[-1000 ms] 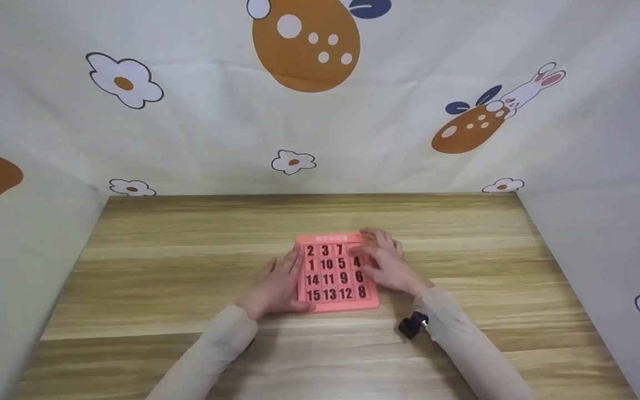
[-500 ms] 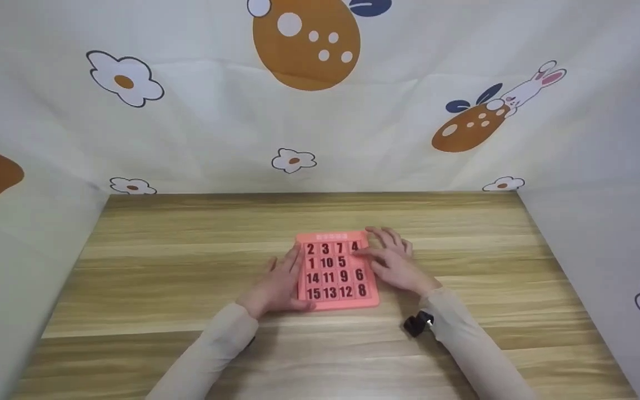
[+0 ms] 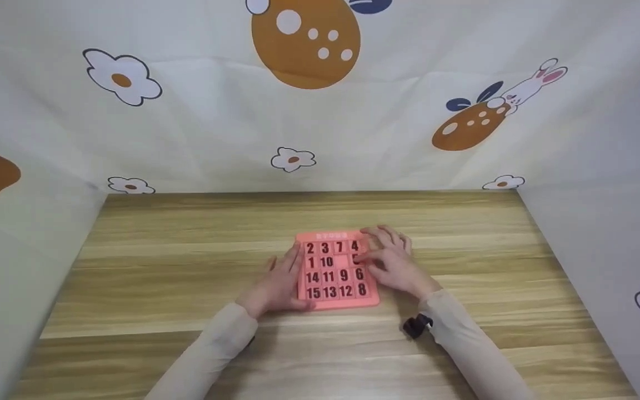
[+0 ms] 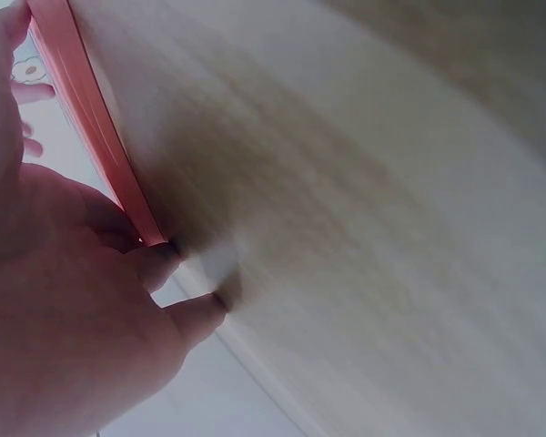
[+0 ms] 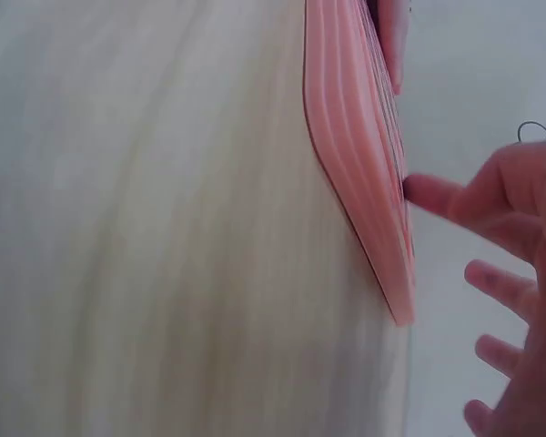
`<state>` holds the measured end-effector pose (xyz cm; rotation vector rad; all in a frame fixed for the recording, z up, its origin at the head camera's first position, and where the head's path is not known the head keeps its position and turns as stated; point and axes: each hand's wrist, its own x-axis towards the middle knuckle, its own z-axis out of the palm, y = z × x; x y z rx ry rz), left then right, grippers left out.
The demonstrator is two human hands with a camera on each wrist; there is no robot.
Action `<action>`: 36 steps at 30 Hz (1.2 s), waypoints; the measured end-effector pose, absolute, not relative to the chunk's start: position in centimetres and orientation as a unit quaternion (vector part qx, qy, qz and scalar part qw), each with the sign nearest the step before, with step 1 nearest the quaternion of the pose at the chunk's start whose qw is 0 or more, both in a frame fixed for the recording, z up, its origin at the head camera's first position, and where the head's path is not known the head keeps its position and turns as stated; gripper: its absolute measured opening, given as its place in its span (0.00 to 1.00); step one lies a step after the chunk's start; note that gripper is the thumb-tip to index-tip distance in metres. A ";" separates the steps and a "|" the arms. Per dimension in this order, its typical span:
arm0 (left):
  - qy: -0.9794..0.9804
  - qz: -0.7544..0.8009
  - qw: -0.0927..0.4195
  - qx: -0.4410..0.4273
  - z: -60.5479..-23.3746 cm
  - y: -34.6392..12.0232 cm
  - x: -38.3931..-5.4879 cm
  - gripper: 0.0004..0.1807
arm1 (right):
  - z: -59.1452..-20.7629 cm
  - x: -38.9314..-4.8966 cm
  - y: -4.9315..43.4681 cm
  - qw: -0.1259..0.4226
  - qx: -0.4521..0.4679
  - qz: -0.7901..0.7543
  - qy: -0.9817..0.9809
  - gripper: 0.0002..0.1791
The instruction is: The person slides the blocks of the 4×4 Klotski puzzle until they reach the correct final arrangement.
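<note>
A pink sliding number puzzle (image 3: pixel 336 304) lies flat on the table. My left hand (image 3: pixel 276 286) holds its left side, the thumb at the near-left corner and the fingers along the edge; in the left wrist view, this hand (image 4: pixel 82 291) borders the pink frame (image 4: pixel 100 127). At the right side is my right hand (image 3: pixel 398 264), its index fingertip on the 5 tile (image 3: pixel 355 259), which it partly covers. The gap among the tiles lies between 10 and 5. In the right wrist view, the other fingers of that hand (image 5: pixel 528 264) are spread apart, off the puzzle.
The wood-grain table (image 3: pixel 198 222) extends around the puzzle on every side. Pale curtain walls (image 3: pixel 214 111) printed with flowers and orange fruit enclose its back and sides. A small black device (image 3: pixel 417 326) sits at the right wrist.
The 4 tile has gone up into the top right corner. After that, the 5 tile has slid right into the space below it. My left hand stays in place.
</note>
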<state>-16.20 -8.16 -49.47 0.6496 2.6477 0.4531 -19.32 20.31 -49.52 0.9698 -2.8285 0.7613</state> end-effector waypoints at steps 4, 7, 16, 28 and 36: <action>0.941 0.166 0.186 0.230 -49.5 -8.1 -16.2 0.66 | -49.5 -19.5 20.1 0.045 0.301 0.249 -0.920 0.13; 0.939 0.177 0.183 0.233 -49.6 -8.1 -16.3 0.66 | -49.7 -19.7 19.5 0.017 0.299 0.253 -0.920 0.19; 0.937 0.182 0.185 0.233 -49.7 -8.0 -16.3 0.66 | -49.9 -19.9 19.0 -0.022 0.287 0.273 -0.918 0.20; 0.938 0.178 0.184 0.232 -49.9 -8.3 -16.2 0.66 | -49.4 -19.8 16.5 -0.080 0.308 0.251 -0.914 0.26; 0.939 0.178 0.180 0.233 -49.7 -8.3 -16.3 0.66 | -49.2 -19.7 16.5 0.004 0.233 0.258 -0.938 0.16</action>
